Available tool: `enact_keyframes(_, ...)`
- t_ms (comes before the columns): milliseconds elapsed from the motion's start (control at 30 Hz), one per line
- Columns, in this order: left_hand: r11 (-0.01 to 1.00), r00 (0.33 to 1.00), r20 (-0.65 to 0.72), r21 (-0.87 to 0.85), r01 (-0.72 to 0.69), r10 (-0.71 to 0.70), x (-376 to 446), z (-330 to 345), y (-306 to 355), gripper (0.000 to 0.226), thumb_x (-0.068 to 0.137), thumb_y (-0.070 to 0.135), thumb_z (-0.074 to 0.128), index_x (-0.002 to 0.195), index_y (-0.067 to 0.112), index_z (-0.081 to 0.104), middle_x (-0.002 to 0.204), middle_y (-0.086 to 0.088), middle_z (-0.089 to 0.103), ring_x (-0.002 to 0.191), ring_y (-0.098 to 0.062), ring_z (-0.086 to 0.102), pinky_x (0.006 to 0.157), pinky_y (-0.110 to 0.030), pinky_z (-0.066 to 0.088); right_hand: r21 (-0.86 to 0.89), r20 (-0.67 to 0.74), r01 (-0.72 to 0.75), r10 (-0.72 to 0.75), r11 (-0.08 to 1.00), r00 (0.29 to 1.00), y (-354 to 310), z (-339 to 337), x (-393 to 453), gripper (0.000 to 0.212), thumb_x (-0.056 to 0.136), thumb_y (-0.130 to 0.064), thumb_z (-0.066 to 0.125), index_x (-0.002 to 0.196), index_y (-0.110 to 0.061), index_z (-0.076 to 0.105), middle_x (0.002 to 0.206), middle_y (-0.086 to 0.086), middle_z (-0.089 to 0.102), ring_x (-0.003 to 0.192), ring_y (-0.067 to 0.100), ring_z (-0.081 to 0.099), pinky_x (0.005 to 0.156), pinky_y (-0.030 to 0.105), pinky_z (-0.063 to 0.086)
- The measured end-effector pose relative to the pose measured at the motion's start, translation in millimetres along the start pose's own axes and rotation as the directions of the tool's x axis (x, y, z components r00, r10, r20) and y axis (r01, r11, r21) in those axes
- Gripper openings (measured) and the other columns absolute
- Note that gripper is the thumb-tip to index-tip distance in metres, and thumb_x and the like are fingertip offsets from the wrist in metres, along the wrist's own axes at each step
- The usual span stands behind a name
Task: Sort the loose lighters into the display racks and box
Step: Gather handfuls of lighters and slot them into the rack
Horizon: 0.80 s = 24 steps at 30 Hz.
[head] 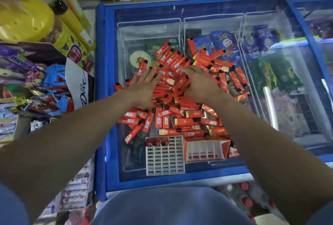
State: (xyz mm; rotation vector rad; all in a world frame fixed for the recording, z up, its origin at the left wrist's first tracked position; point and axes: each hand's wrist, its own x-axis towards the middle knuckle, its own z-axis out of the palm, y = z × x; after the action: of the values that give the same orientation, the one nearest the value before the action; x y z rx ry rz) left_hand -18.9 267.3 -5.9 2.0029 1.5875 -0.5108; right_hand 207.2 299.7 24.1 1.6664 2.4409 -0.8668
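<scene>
1. Lighters (180,88) – a loose red heap on the glass freezer lid (270,98) serving as worktop, piled at centre.
2. Left hand (144,89) flat, fingers spread wide on the heap; right hand (200,82) palm down, holding nothing I can see.
3. White rack (164,160) at 6 o'clock, box (205,150) just beside it.
4. Likely light, stiff, slick plastic – pinch one across the long sides.

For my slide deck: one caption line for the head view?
Left hand and right hand spread flat on a pile of red lighters atop a freezer lid, near a white rack.
</scene>
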Motion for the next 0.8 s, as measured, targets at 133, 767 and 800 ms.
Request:
enact_keyframes(133,0.996,1.0,0.006,0.086,-0.006,0.006,25,-1,13,0.138,0.077,0.042,0.084,0.158,0.019,-0.025,0.168,-0.007,-0.027,0.154,-0.027,-0.025,0.125,-0.053,-0.01,0.016,-0.028,-0.013,0.014,1.0,1.0,-8,6,7,0.083,0.085,-0.005,0.063,0.159,-0.022,0.029,0.16,0.007,0.032,0.148,0.031,0.025,0.113,0.048,0.039)
enact_keyframes(767,0.952,0.93,-0.287,-0.268,0.152,-0.229,18,-14,1,0.064,0.077,0.027,0.076,0.132,0.023,0.045,0.097,-0.001,0.062,0.087,-0.029,0.066,0.076,-0.039,0.055,0.077,-0.167,-0.08,0.092,0.994,0.982,-16,21,-23,0.056,0.092,-0.011,0.063,0.146,-0.02,0.051,0.15,0.008,0.044,0.141,0.031,0.035,0.117,0.049,0.036)
enact_keyframes(800,0.926,0.923,-0.289,-0.349,0.145,-0.254,13,-16,-1,0.061,0.078,0.03,0.076,0.131,0.024,0.047,0.095,0.0,0.062,0.088,-0.029,0.066,0.078,-0.039,0.055,0.083,-0.181,-0.08,0.094,0.993,0.979,-15,21,-24,0.054,0.093,-0.012,0.063,0.145,-0.019,0.053,0.148,0.007,0.045,0.14,0.03,0.036,0.117,0.049,0.037)
